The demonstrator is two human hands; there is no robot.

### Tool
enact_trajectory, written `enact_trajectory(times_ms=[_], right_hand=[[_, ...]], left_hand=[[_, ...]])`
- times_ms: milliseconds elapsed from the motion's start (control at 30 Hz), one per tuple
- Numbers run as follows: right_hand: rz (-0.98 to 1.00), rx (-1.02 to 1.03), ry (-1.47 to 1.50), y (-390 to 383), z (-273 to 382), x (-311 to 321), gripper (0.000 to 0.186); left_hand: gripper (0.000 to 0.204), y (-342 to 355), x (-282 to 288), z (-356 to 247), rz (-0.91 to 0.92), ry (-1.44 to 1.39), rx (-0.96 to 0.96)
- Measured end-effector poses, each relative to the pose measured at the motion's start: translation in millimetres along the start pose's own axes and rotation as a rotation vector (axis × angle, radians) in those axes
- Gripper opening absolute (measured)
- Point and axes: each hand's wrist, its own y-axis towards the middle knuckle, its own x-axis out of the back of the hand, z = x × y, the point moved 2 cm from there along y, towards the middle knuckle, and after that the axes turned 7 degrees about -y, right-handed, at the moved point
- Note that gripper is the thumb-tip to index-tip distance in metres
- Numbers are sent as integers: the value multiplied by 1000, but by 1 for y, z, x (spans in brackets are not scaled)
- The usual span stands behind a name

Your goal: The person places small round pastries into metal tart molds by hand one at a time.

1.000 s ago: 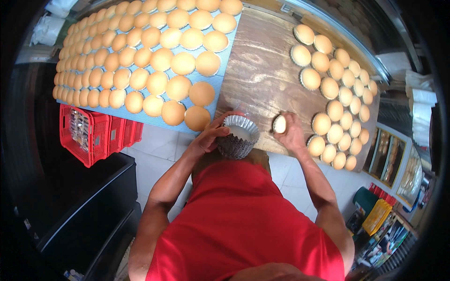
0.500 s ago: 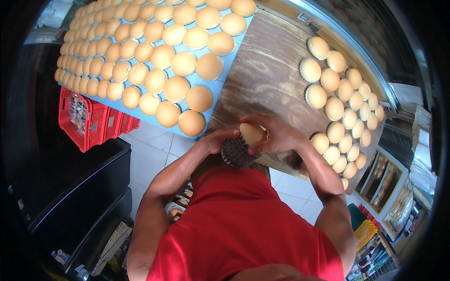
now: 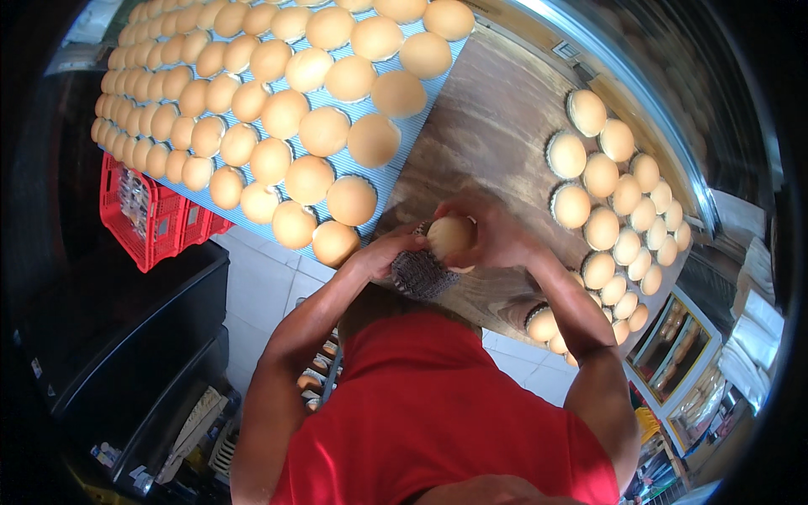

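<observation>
Close in front of my red shirt, both hands meet over the near edge of a wooden board. My left hand (image 3: 392, 254) is closed on a dark round piece with a fluted edge (image 3: 423, 276), which looks like a stack of paper baking cups. Wrapped round a golden round bun (image 3: 452, 237), my right hand (image 3: 498, 234) keeps it against the upper side of that dark piece. Fingers partly cover the bun, and its underside is hidden. Similar buns in dark fluted cups (image 3: 601, 227) stand on the board beyond my right forearm.
Rows of golden buns cover a blue ridged sheet (image 3: 394, 181) at the left. Below it are a red plastic crate (image 3: 160, 223) and a black cabinet (image 3: 126, 337). Bare wood of the board (image 3: 497, 109) lies between the two groups. A metal-framed edge (image 3: 648, 93) runs along the far right.
In my right hand the bun has turned and its rounded top now shows more. The dark piece stays in my left hand. The whole view has shifted slightly.
</observation>
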Motion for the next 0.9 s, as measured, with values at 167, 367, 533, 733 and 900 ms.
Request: enact_trajectory(times_ms=[167, 367, 533, 733, 900], right_hand=[[-278, -61, 159, 69, -59, 53, 61], [-1110, -368, -255, 188, -156, 174, 84], [-953, -246, -355, 130, -122, 162, 84], [-834, -364, -664, 13, -153, 125, 75], [-908, -303, -621, -21, -142, 97, 73]], left_hand=[[82, 3, 4, -10, 132, -134, -216], [102, 11, -32, -39, -5, 330, -545], [112, 25, -33, -58, -85, 690, -812], [103, 41, -64, -67, 23, 818, -1017], [103, 43, -84, -66, 124, 1025, -1180]])
